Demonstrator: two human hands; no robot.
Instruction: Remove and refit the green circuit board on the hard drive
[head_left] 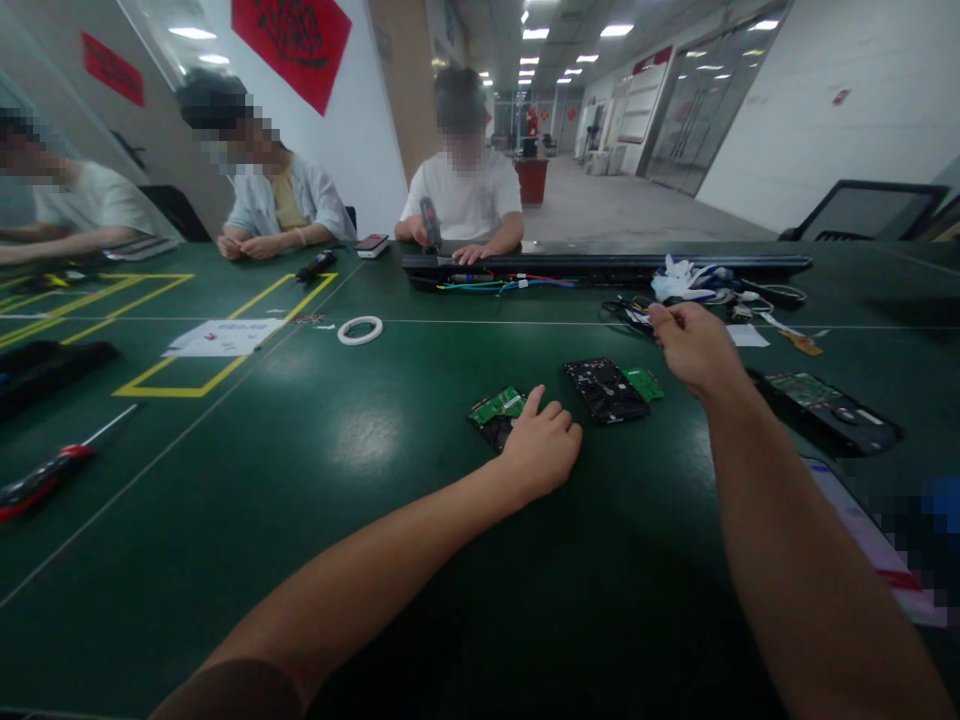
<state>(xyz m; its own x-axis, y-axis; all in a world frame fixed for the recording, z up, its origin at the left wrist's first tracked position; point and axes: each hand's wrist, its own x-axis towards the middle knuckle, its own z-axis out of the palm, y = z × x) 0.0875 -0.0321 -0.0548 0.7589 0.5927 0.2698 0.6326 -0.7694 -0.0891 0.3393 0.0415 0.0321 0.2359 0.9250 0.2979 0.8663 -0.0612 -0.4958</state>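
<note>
My left hand rests over the right part of a small hard drive with a green circuit board. Its index finger points forward and the other fingers are loosely bent; the thumb is hidden. My right hand is closed in a pinch on a thin black cable at the front of the cable pile. Between the hands lies a black drive-like unit, with a green circuit board poking out at its right side.
A long black housing with coloured wires lies across the table before a person holding a power tool. White gloves and cables are piled right. A larger black unit, tape roll and screwdriver lie around.
</note>
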